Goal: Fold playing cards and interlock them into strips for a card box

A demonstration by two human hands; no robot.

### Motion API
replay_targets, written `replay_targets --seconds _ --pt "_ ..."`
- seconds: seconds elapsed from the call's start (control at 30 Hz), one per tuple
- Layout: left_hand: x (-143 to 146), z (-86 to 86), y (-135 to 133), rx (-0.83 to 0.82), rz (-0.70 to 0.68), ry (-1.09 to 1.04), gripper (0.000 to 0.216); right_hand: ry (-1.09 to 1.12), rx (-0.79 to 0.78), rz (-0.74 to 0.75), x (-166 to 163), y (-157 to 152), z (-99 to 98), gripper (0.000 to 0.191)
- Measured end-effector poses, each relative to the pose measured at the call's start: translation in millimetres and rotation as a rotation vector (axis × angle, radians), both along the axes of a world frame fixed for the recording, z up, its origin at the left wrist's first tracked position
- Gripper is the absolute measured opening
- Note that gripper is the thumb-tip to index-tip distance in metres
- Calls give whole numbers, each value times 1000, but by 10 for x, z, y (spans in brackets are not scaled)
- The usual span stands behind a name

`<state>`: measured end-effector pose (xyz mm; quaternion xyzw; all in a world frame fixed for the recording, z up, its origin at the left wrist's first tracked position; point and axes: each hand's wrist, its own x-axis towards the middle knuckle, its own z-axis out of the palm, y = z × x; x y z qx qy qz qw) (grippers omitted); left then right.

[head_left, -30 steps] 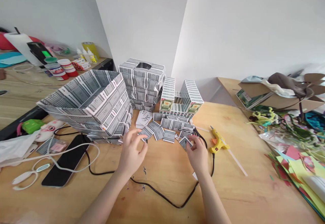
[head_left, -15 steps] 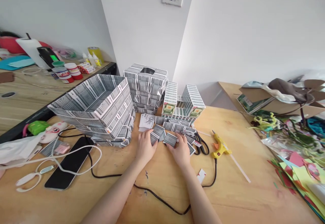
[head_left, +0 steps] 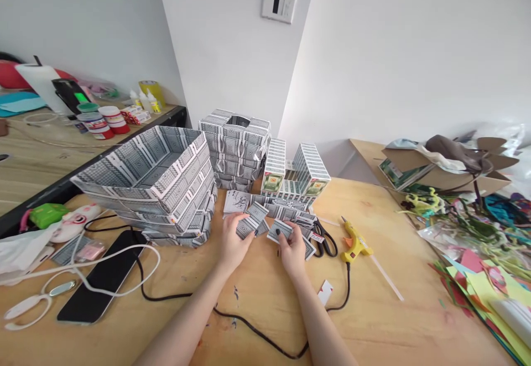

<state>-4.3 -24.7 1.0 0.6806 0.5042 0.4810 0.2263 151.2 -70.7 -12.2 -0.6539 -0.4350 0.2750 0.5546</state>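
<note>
Head view: so much grey-and-white pattern

OK so, using the big open-topped box covered in grey-and-white patterned cards [head_left: 182,189] as the landmark. Everything in hand is a bit to its right, on the near side of the table.

Left hand [head_left: 232,241] is the closer one to the box, thumb and fingers pinched on grey-and-white patterned paper cards [head_left: 254,217], can't tell exactly how many. Right hand [head_left: 293,250], farther right of the box, is clamped on a flat rectangular patterned card [head_left: 274,228], thumb on top. The hands are near each other but not touching. Another loose patterned card [head_left: 310,249] pokes out on the right hand's far side from the box.

Just right of the box's near corner there's a white paper card with a black drawing [head_left: 236,201]. Behind it, right of the box again, sits a tall patterned card box with an oval hole on top [head_left: 232,147], then green-and-white stacked card packs [head_left: 314,186].

Well right of the box: black-handled scissors [head_left: 327,242], then a yellow plastic glue gun [head_left: 354,244]. In front of the box, to its left, a flat black phone [head_left: 97,283] lies under a white cable [head_left: 151,266].
</note>
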Motion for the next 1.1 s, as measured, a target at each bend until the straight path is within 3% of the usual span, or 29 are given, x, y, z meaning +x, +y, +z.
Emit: replay_targets --seconds 0.13,0.23,0.33,0.47,0.63,0.77,0.87,1.1 --pt "-10 41 13 -27 38 0 36 -209 -46 70 -23 -23 52 23" --pt "0 69 6 -60 -76 -37 35 -242 -10 99 -49 -25 96 25" --pt "22 108 -41 -72 -250 -59 32 -121 44 68 -35 -5 122 31" --pt "42 140 -123 -101 -401 -54 35 148 20 140 21 21 104 32" --pt "45 77 -109 -221 -258 -222 49 406 -47 311 -2 22 84 29" --pt "48 55 -64 -492 -232 -339 33 465 -28 437 -57 16 108 31" --pt "51 92 -68 -608 -258 -353 19 435 -43 449 -75 -8 102 29" --pt "28 154 -107 -637 -202 -362 31 277 -61 356 -140 -117 48 27"
